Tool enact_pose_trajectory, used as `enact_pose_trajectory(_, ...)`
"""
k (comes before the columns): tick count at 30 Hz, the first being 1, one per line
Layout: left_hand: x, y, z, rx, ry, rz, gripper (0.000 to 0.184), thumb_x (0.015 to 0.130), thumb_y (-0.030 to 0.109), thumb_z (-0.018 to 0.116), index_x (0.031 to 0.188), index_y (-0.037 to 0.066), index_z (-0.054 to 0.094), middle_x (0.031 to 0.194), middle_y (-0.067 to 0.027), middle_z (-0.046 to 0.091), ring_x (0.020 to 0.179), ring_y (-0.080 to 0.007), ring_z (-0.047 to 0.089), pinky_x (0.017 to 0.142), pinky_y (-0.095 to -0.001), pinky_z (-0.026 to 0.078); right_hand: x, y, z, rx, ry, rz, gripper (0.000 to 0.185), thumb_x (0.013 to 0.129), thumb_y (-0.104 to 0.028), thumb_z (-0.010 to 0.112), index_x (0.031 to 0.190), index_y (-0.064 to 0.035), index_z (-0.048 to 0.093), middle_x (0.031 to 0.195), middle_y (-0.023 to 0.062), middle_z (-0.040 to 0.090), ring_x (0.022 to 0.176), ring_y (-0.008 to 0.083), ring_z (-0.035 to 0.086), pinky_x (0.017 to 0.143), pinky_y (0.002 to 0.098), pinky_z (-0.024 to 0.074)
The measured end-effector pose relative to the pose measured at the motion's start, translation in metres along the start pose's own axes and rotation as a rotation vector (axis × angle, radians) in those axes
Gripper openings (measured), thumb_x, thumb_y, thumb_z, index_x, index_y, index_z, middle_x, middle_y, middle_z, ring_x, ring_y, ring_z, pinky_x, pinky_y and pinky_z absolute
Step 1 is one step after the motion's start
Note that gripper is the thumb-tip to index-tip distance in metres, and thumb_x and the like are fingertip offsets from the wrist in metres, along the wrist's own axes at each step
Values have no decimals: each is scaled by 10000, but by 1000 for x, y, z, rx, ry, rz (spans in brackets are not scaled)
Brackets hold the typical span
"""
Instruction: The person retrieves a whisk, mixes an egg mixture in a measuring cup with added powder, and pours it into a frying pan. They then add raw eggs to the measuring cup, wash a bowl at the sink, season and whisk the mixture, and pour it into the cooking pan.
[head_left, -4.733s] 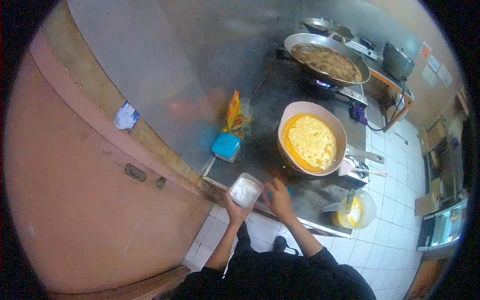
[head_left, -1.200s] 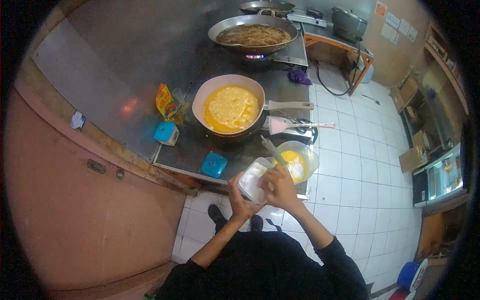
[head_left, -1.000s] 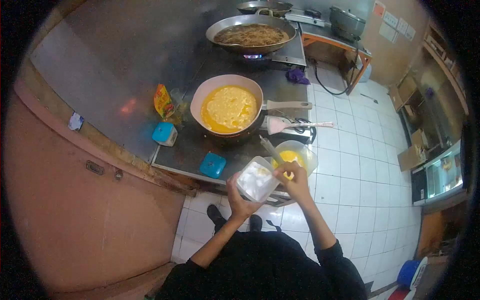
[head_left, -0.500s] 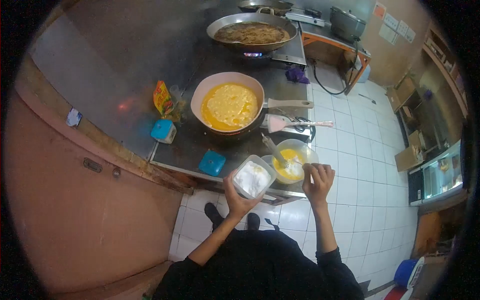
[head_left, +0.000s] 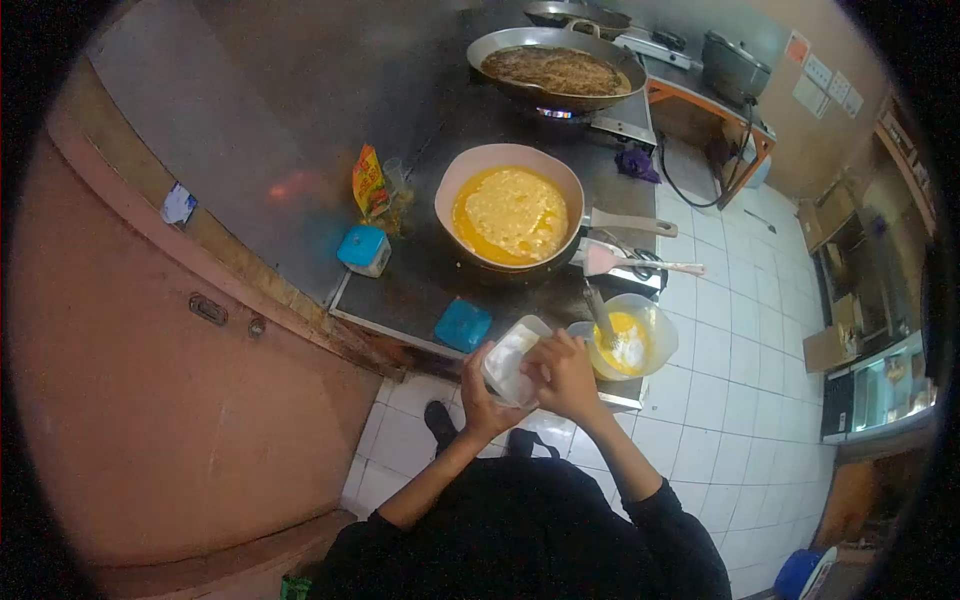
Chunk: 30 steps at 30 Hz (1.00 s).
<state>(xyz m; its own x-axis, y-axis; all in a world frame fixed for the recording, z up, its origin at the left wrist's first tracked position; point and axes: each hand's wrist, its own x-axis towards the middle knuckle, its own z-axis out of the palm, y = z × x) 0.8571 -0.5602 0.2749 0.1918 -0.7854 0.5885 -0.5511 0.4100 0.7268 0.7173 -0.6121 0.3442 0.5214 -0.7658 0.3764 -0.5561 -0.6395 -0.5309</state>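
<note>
My left hand [head_left: 480, 398] grips a small square plastic tub [head_left: 506, 366] of white powder, tilted, at the counter's front edge. Over the tub's mouth is my right hand [head_left: 566, 378], its fingers pinched together; whatever they hold is hidden. Just right of it stands a translucent plastic bowl [head_left: 660, 338] with yellow liquid and a heap of white powder [head_left: 629, 350] in it. A whisk [head_left: 600, 315] leans in this bowl. On the counter left of the tub lies a blue lid [head_left: 462, 325].
A pale pan [head_left: 450, 190] of yellow batter [head_left: 510, 212] sits behind my hands, its handle pointing right. Beside it lies a pink spatula [head_left: 605, 259]. A blue-lidded box [head_left: 365, 249] and a bright packet [head_left: 369, 183] stand left. Farther back, a wok [head_left: 490, 50] of dark oil sits over a flame.
My right hand has moved left from above the bowl to the tub's mouth. More powder shows in the bowl. The whole view has shifted, with the counter now farther right.
</note>
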Motion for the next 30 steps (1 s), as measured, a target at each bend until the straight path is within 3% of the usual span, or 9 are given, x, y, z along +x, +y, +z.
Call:
enact_pose_trajectory(3, 6, -1, -1, 39, -9, -44, 929, 481, 271, 847, 1211, 22, 329, 1115, -153, 423, 1031, -295, 448, 883, -412, 376, 0, 8, -2, 109, 94, 154, 54, 686, -116, 627, 697, -66, 610, 727, 53, 568, 780, 261, 497, 686, 383, 352)
enact_pose_trajectory(5, 6, -4, 2, 7, -8, -59, 923, 470, 254, 851, 1201, 26, 336, 1107, -154, 425, 1031, -299, 444, 885, -418, 370, -3, 16, -8, 132, 211, 133, 87, 710, -135, 641, 712, -49, 627, 729, 83, 591, 764, 256, 517, 697, 363, 371)
enact_pose_trajectory(7, 11, 3, 4, -7, -23, -78, 924, 462, 246, 853, 1197, 27, 337, 1105, -153, 424, 1031, -298, 444, 885, -418, 371, -8, 17, -24, 390, 258, 437, 87, 714, -126, 652, 720, -40, 639, 738, 96, 602, 745, 230, 528, 681, 334, 389)
enact_pose_trajectory(11, 15, 11, 12, -20, -24, -106, 936, 450, 233, 857, 1197, 34, 330, 1098, -150, 424, 1023, -293, 451, 881, -416, 377, -35, 39, -57, 320, 670, 423, 79, 745, -107, 654, 739, -40, 611, 695, 57, 569, 688, 173, 467, 628, 280, 350)
enact_pose_trajectory(13, 13, 6, 18, -20, -34, -83, 913, 481, 242, 847, 1202, 9, 337, 1108, -153, 409, 1032, -293, 429, 878, -406, 363, -47, 37, -82, -31, 820, 289, 52, 727, -78, 642, 735, -62, 593, 706, 46, 561, 701, 178, 469, 638, 291, 340)
enact_pose_trajectory(14, 11, 4, 21, -67, -31, -89, 908, 483, 240, 846, 1200, 9, 340, 1106, -154, 409, 1034, -293, 427, 879, -405, 363, -56, 45, -85, -35, 819, 289, 52, 727, -78, 642, 735, -62, 593, 706, 46, 561, 701, 178, 469, 638, 291, 340)
enact_pose_trajectory(17, 7, 2, 26, -128, -28, -119, 896, 484, 235, 843, 1195, 8, 347, 1107, -156, 410, 1036, -295, 427, 882, -406, 362, -82, 80, -73, -601, 422, 151, 140, 673, -14, 615, 776, -101, 576, 712, 32, 538, 722, 215, 484, 659, 323, 333)
enact_pose_trajectory(23, 4, 1, 22, -44, -30, -171, 903, 479, 234, 843, 1194, 18, 335, 1117, -156, 427, 1041, -294, 447, 889, -410, 373, -55, 41, -60, -449, 529, 83, 178, 649, -32, 634, 810, -97, 593, 847, 53, 574, 723, 234, 498, 654, 335, 344)
enact_pose_trajectory(30, 3, -37, -8, -81, 51, -221, 934, 479, 288, 848, 1205, 24, 323, 1129, -152, 427, 1064, -287, 443, 903, -401, 372, 40, -11, 18, -201, 19, -214, 200, 636, -88, 604, 834, -71, 588, 873, 81, 509, 821, 251, 481, 671, 361, 359)
